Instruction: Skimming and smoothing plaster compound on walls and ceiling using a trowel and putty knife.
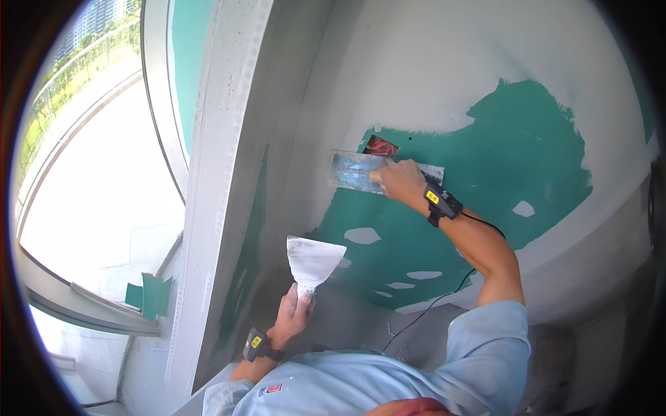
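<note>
- Room with pale grey, partly coated walls; at far left, a bright window [104, 159], with a railing [76, 66], greenery and tall buildings outside.
- Beside the window frame, flat green pieces [155, 297]; next to them, a light grey wall corner [225, 180] runs up the view.
- Past that corner, a grey side wall [277, 118] with a narrow green strip [244, 277].
- Low at centre-left, the left hand [295, 313], its fingers closed around the handle of a putty knife [316, 262]. The blade points upward and is covered in white compound. A dark device [257, 344] is strapped to this wrist.
- Higher and further right, a rectangular plastering trowel [352, 171], set lengthwise across the view, just below a wall box [381, 145] with red inside. Whether its blade touches the wall cannot be told.
- The right hand [402, 180] grips the trowel's handle, fingers wrapped round it; another dark device [442, 201] sits on the wrist, with a black cable [433, 303] below the forearm.
- Around and right of that arm, a large green wall patch [513, 152] with pale spots, bordered by whitish coating.
</note>
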